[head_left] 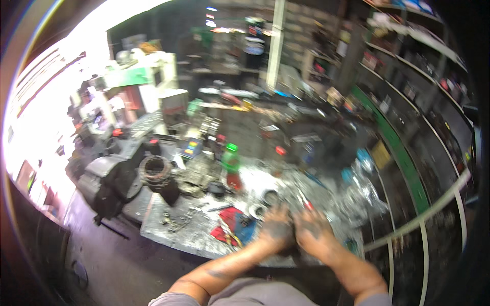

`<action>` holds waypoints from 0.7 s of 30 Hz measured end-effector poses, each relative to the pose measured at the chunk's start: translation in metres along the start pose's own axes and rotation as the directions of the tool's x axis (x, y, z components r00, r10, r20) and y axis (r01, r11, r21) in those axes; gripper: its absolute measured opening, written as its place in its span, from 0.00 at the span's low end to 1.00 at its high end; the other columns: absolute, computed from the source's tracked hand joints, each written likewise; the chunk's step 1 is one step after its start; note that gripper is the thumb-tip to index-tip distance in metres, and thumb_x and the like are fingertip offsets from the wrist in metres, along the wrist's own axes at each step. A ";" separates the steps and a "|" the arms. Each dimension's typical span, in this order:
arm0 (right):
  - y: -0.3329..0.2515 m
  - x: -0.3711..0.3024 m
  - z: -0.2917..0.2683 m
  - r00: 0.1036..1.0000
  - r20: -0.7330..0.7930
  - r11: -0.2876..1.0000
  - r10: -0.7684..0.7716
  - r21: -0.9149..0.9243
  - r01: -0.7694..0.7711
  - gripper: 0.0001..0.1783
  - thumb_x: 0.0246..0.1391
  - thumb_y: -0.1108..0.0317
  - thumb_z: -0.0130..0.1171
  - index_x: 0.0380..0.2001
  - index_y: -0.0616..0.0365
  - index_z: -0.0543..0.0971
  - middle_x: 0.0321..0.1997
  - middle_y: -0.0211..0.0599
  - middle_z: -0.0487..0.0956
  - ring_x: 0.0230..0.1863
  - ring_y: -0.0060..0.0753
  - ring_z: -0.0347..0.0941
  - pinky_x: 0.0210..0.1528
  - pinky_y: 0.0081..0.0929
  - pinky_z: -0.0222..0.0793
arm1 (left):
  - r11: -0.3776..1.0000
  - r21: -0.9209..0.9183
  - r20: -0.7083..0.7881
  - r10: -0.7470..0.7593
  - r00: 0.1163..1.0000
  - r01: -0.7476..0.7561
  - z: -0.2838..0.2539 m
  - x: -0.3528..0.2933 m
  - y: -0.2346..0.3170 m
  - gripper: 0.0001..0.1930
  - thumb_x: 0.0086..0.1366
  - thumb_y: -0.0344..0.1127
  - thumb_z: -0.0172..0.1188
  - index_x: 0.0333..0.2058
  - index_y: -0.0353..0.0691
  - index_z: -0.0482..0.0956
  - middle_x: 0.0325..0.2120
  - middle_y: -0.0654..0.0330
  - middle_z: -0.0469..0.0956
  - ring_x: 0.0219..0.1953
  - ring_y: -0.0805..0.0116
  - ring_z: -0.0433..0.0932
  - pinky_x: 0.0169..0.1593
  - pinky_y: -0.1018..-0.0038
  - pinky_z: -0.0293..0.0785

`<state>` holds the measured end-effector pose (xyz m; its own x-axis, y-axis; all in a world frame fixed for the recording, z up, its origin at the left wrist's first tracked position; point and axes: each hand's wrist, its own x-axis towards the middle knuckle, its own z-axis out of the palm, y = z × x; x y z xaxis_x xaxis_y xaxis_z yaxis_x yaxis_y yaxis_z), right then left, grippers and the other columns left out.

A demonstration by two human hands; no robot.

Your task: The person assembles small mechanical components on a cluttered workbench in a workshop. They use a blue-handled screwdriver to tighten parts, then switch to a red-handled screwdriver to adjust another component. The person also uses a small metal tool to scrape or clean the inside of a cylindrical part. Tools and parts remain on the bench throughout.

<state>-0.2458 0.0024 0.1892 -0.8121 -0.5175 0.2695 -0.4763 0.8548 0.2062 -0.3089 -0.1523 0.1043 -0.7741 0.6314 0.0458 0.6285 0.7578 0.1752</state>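
Both hands are side by side, backs up, over the near edge of the metal-topped workbench (194, 242). My left hand (277, 228) has its fingers stretched forward and slightly apart, close to a metal ring (256, 210); another round metal part (269, 196) sits just beyond. My right hand (312, 229) has its fingers spread forward, near a slim tool with a red end (308, 205). Something dark shows beneath and between the hands, too blurred to name. A red cloth (223, 233) and a blue cloth (246, 230) lie left of my left hand. Dark smudges mark both hands.
A bottle with a green top and red lower part (232, 166) stands behind the cloths. Left are a vise (104, 181), a hollow cylindrical part (155, 171) and a grey metal casting (196, 177). Clear plastic (360, 199) lies right. Shelves (408, 102) line the right wall.
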 end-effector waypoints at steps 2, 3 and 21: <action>-0.010 0.008 0.001 0.955 0.119 0.931 0.270 0.222 -0.291 0.36 0.53 0.57 0.77 0.60 0.68 0.80 0.54 0.61 0.86 0.52 0.63 0.85 0.55 0.56 0.82 | 0.998 -0.046 0.035 0.039 0.999 -0.037 -0.002 -0.001 -0.003 0.36 0.70 0.49 0.64 0.75 0.46 0.74 0.79 0.43 0.63 0.81 0.32 0.57 0.78 0.29 0.55; -0.015 0.010 0.000 0.924 0.083 0.905 0.373 0.189 -0.382 0.19 0.53 0.58 0.73 0.45 0.57 0.85 0.44 0.49 0.87 0.46 0.57 0.86 0.50 0.55 0.82 | 0.995 -0.089 0.020 0.045 0.999 -0.043 -0.004 0.000 -0.003 0.37 0.68 0.47 0.66 0.75 0.48 0.74 0.78 0.43 0.64 0.82 0.33 0.57 0.78 0.29 0.54; 0.061 0.001 0.035 0.859 -0.296 0.628 -0.419 0.588 0.509 0.05 0.50 0.65 0.71 0.26 0.50 0.84 0.31 0.36 0.85 0.35 0.41 0.84 0.53 0.50 0.81 | 0.856 -0.244 -0.103 0.444 0.890 -0.455 -0.007 0.018 -0.020 0.29 0.44 0.54 0.77 0.41 0.40 0.89 0.57 0.50 0.78 0.65 0.46 0.73 0.71 0.48 0.66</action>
<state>-0.2877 0.0550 0.1692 -0.3980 -0.8141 0.4229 -0.9110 0.2965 -0.2865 -0.3361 -0.1570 0.1089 -0.4176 0.8817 0.2195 0.8722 0.3213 0.3688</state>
